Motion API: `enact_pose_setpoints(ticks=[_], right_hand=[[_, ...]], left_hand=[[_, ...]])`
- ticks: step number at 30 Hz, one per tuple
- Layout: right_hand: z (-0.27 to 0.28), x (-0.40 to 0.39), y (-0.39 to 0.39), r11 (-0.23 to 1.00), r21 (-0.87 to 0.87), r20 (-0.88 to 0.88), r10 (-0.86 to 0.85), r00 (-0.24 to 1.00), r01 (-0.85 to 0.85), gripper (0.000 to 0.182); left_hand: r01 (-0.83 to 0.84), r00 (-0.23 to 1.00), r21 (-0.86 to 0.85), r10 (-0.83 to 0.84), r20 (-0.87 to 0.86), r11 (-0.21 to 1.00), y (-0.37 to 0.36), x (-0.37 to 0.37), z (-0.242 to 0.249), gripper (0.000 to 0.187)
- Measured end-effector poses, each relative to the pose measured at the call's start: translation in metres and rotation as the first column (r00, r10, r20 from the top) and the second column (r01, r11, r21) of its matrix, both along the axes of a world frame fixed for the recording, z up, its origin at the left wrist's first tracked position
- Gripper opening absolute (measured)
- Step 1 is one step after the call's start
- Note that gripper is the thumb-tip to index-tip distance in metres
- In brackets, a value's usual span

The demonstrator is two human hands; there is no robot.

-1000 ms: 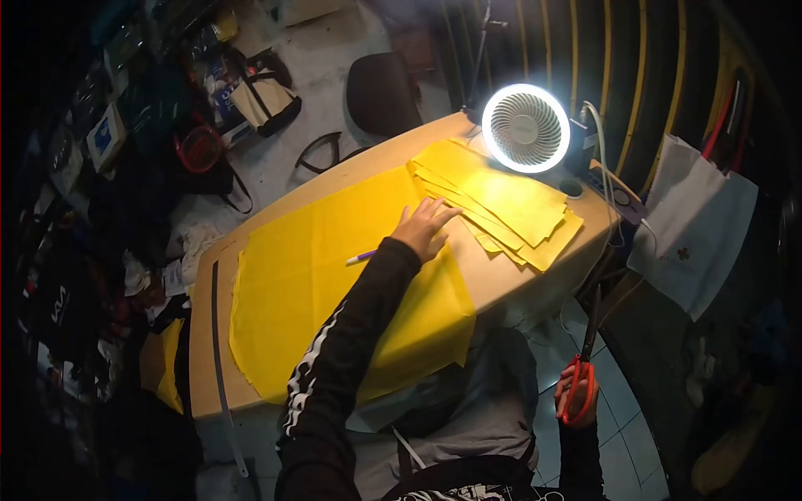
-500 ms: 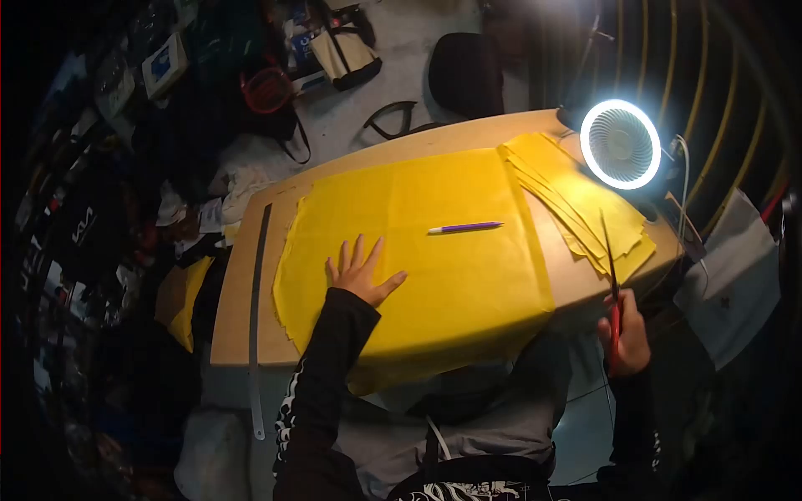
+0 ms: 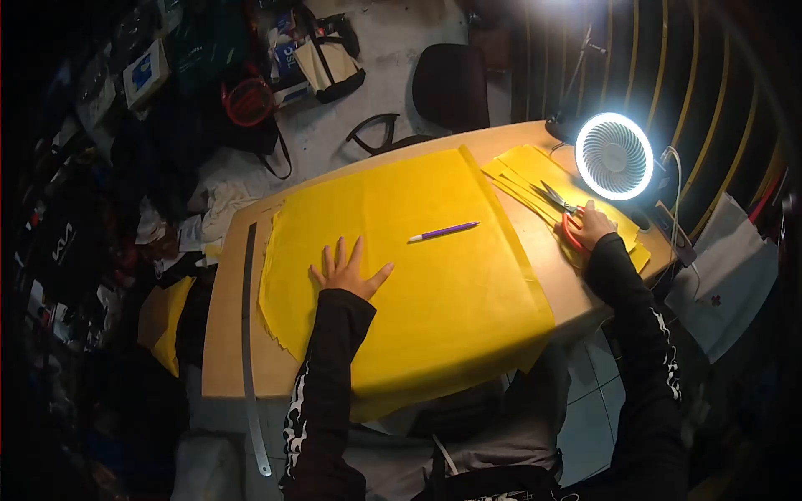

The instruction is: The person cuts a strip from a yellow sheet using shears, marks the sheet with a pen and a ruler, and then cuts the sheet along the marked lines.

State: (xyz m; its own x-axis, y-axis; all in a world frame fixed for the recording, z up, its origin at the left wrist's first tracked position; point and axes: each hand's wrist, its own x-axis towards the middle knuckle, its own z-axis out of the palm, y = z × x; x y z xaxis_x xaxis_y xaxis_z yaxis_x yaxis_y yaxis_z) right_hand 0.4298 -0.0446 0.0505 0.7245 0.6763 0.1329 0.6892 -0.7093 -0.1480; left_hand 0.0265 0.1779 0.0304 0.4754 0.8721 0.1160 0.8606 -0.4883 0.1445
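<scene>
A large sheet of yellow fabric [image 3: 443,301] covers the middle of the table and hangs over its near edge. My left hand [image 3: 346,269] lies on the sheet with its fingers spread. On the far right, my right hand [image 3: 595,225] grips a pair of scissors [image 3: 571,224] with red handles and slightly parted blades. The scissors are over a stack of smaller yellow fabric pieces [image 3: 522,160]. A purple pen with a white tip [image 3: 444,232] rests on the large sheet, to the right of my left hand.
A long metal ruler [image 3: 246,334] lies along the table's [image 3: 224,367] left side and sticks out past the near edge. Behind the stack stands a lit ring-light fan [image 3: 614,156] with a cable. A dark chair [image 3: 451,88] is beyond the far edge.
My right hand has carried the scissors from beside the near right edge up over the stacked pieces. The large sheet's right side has shifted slightly. My left hand stays spread on it.
</scene>
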Motion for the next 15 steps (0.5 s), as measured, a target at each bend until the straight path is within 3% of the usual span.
enact_pose_setpoints(ticks=[6, 12, 15], right_hand=[[0.004, 0.012, 0.006, 0.999, -0.018, -0.082, 0.026, 0.996, -0.027, 0.066], [0.006, 0.015, 0.022, 0.999, -0.036, 0.045, 0.037, 0.998, -0.036, 0.046], [0.019, -0.022, 0.018, 0.985, 0.052, 0.080, 0.159, 0.984, -0.164, 0.042]], left_hand=[[-0.007, 1.000, 0.028, 0.008, -0.023, 1.000, 0.016, 0.004, -0.004, 0.089], [-0.011, 1.000, 0.025, 0.012, -0.008, 1.000, 0.017, 0.003, -0.002, 0.088], [-0.010, 1.000, 0.027, 0.010, -0.004, 1.000, 0.018, 0.003, -0.004, 0.088]])
